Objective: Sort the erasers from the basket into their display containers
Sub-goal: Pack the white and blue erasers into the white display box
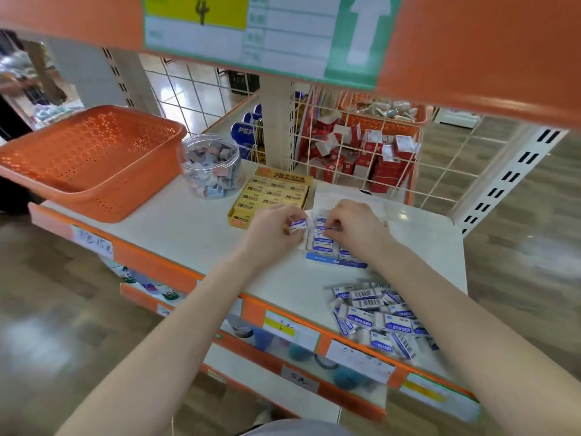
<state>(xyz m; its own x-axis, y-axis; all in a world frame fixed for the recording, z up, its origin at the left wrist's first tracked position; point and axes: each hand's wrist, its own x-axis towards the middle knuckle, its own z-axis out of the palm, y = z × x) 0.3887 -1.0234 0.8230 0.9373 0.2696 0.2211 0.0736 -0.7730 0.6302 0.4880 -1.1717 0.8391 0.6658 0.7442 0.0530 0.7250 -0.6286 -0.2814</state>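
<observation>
My left hand (273, 229) pinches a white eraser with a blue sleeve (298, 224) just left of the blue-and-white display box (334, 262). My right hand (355, 228) is over that box, its fingertips on an eraser (323, 228) in the box's rows. A loose pile of the same blue-sleeved erasers (377, 316) lies at the shelf's front right. The orange basket (91, 158) stands at the left, tilted, and looks empty. A yellow box of 2B erasers (270, 196) sits behind my hands. A clear round jar (210, 166) holds several small erasers.
The white shelf (188, 228) has an orange front lip with price labels. A wire grid with red-and-white boxes (361, 155) closes the back right. An upper orange shelf with a sign (251, 33) overhangs. More goods sit on the lower shelf.
</observation>
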